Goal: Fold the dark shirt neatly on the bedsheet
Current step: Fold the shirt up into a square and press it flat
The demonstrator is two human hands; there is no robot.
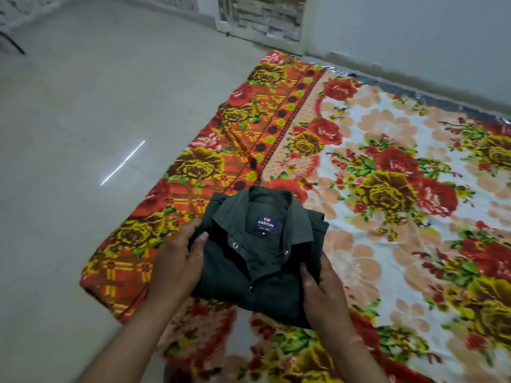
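The dark shirt is a compact folded bundle, collar up, with a blue label and snap buttons showing. It sits at the near left part of the flowery bedsheet. My left hand grips its left edge, thumb on top and fingers tucked under. At the lower right side my right hand holds the bundle, thumb pressed on the cloth. Whether the bundle rests on the sheet or is lifted slightly off it I cannot tell.
The bedsheet lies on a pale tiled floor, its orange border rumpled on the left. A wall runs behind it, with a stone-patterned door panel at the back. A dark object pokes in at the far left.
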